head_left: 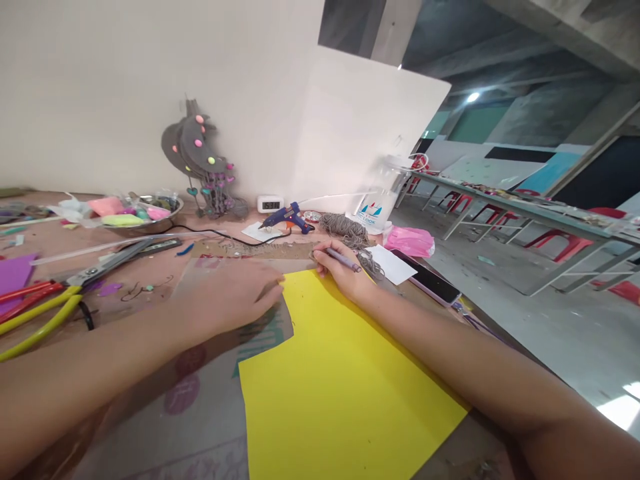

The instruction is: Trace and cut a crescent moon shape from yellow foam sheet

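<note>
A large sheet of yellow paper [340, 373] lies in front of me, with a stepped notch cut out of its left side. My right hand [336, 268] is closed around a purple-grey pen [344, 259] at the sheet's far edge. The pen's tip is hidden by the fingers. At the sheet's upper left corner is my left hand [237, 293], slightly blurred. Its thumb and forefinger come together on the paper's edge, and the other fingers are partly hidden.
Left lie scissors with yellow handles [45, 323], red-handled scissors [35, 297] and a metal bowl [167, 212] of coloured clay. Behind are a blue glue gun [285, 217], a digital clock [270, 204] and grey yarn [345, 230]. A phone [430, 280] lies right.
</note>
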A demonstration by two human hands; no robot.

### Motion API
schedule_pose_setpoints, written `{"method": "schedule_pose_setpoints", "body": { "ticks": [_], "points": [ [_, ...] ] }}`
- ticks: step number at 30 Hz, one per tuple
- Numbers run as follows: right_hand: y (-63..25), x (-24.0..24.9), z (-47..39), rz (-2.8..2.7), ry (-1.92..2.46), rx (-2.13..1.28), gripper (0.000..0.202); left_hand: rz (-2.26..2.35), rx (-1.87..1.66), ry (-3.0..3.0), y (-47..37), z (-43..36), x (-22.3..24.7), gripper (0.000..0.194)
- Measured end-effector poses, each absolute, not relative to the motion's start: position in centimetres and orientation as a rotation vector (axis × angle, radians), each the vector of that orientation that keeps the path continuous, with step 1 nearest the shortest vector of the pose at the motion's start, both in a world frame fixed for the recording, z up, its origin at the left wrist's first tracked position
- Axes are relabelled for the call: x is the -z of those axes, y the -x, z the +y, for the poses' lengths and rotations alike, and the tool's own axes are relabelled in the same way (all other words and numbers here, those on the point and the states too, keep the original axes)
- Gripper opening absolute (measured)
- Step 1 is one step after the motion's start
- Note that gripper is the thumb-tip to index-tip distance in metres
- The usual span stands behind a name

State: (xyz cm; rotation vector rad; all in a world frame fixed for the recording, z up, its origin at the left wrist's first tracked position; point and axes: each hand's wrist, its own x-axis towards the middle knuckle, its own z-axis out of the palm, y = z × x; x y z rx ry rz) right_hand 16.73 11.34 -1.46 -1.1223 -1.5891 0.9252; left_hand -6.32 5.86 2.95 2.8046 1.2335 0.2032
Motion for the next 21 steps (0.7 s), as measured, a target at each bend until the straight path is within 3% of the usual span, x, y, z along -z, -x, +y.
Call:
{"method": "schedule_pose_setpoints", "body": {
  "ticks": [4, 7, 8, 10, 12, 15, 18, 21],
  "points": [
    [-16.9, 1.4, 11.5, -1.563, 1.062, -0.969, 0.027, 1.170, -0.215, -2.727, 3.1, 5.4, -2.7, 0.061],
    [-16.9, 1.4, 11.4, -1.530, 1.054, -1.001, 0.028, 0.481, -0.122, -2.550, 1.3, 3.4, -2.3, 0.042],
    [-16.9, 1.4, 11.3, -1.529, 1.054, -1.006, 0.028, 0.462, -0.182, -2.506, 1.0, 2.8, -2.2, 0.045],
    [-16.9, 1.2, 11.1, -1.540, 1.062, -0.998, 0.027, 0.750, -0.323, -2.548, 0.9, 2.2, -2.1, 0.049],
    [-16.9, 1.0, 10.9, -1.566, 1.078, -0.983, 0.026, 0.805, -0.210, -2.530, 1.6, 2.4, -2.2, 0.062],
    [-16.8, 0.8, 10.8, -1.631, 1.089, -0.953, 0.027, 0.479, -0.016, -2.321, 3.9, 3.4, -2.5, 0.039],
    [-16.5, 0.5, 10.7, -1.708, 1.091, -0.927, 0.027, 0.916, -0.401, -2.465, 6.6, 5.0, -1.9, 0.033],
    [-16.0, 0.0, 10.3, -1.783, 1.135, -0.896, 0.022, 1.006, -0.437, -2.697, 8.5, 6.4, -0.5, 0.036]
  ]
}}
